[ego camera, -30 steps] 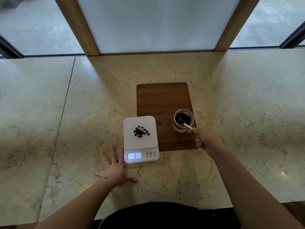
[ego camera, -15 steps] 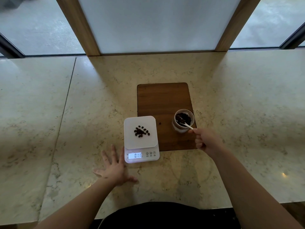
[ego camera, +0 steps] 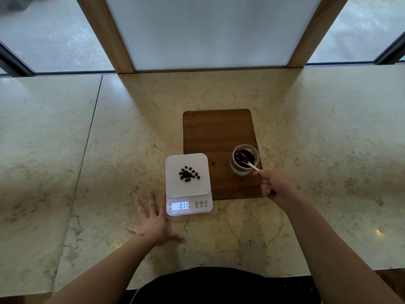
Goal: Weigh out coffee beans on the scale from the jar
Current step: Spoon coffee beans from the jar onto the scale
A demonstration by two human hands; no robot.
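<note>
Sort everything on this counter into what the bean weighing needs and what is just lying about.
In use: scale; beans on it; jar; white spoon held by right hand; left hand flat beside the scale.

Lying about: wooden board under the jar; one stray bean on it.

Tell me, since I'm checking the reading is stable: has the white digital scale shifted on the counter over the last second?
No. The white digital scale keeps the same overlap with the brown wooden board's left edge, and its display shows the same digits.

White scale, dark beans, seemingly white spoon.
</note>
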